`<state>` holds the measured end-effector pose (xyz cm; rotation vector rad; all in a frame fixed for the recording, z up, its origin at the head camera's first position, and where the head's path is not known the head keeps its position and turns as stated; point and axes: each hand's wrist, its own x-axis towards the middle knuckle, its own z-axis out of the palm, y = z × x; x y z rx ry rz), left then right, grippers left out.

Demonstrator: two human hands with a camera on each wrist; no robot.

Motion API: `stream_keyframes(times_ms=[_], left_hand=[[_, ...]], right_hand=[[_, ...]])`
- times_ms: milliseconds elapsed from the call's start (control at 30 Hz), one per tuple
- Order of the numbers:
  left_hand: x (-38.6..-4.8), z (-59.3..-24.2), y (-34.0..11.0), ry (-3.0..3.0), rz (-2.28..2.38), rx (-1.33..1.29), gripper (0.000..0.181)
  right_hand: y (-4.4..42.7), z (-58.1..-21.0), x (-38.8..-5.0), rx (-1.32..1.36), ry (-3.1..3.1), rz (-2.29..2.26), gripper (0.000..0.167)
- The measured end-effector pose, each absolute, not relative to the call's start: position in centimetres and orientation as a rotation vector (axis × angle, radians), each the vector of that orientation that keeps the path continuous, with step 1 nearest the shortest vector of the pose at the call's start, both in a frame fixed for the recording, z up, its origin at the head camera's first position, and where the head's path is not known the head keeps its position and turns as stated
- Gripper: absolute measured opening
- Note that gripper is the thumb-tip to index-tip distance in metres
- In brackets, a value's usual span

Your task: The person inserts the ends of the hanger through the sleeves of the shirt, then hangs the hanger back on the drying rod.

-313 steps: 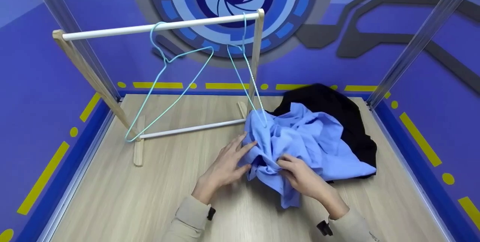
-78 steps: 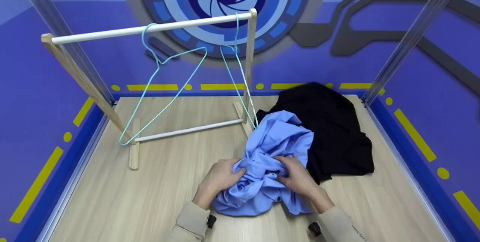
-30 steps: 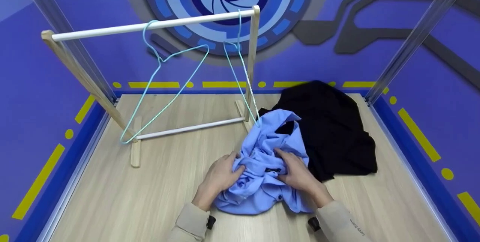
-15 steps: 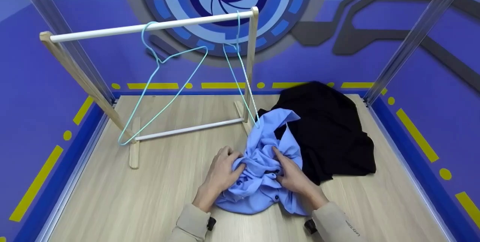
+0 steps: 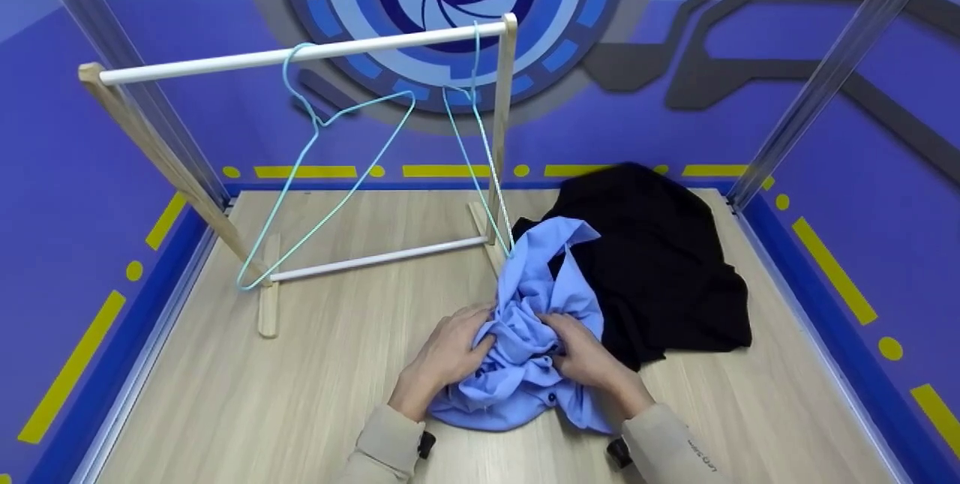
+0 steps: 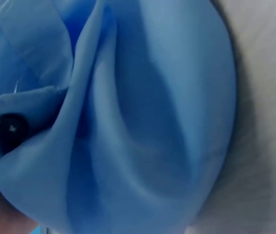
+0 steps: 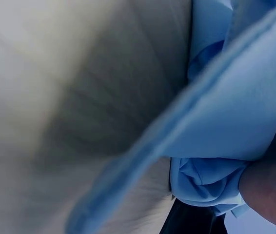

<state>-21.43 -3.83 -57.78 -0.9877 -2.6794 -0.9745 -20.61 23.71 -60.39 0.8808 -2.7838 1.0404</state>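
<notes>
Left hand [image 5: 448, 350], right hand [image 5: 587, 355]: I see both gripping the blue shirt [image 5: 517, 330] | shirt between them: gathered, not spread out | hangers [image 5: 318, 124] beyond them: bare | black garment [image 5: 664, 266] past right hand: untouched

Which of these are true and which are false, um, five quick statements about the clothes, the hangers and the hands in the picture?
1. The left hand and the right hand both grip the blue shirt. True.
2. Two hangers hang from the rack. True.
3. Both hangers are red. False: they are light blue.
4. The rack carries two garments. False: the blue shirt is bunched between the hands, and the black garment lies on the tabletop.
5. A dark button shows on the blue shirt in the left wrist view. True.
</notes>
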Motion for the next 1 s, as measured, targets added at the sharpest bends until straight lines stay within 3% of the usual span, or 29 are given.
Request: stream_keyframes(times_ms=[300, 400, 633, 1000], left_hand=[[-21.3, -58.2, -3.4, -2.737, -0.829, -0.916, 0.020], [-21.2, -58.3, -3.2, -2.758, -0.816, -0.883, 0.023], [-21.1, -58.4, -3.1, -2.804, -0.845, -0.871, 0.048], [-21.1, -58.7, -2.7, -2.835, -0.802, -0.802, 0.027]], right_hand=[[23.7, -60.8, -20.6, 0.904, -2.755, 0.985, 0.068], [23.7, -60.8, -20.7, 0.909, -2.754, 0.969, 0.068], [23.5, -61.1, -20.7, 0.965, -2.675, 0.944, 0.069], [23.6, -61.1, -20.4, 0.962, -2.695, 0.922, 0.069]])
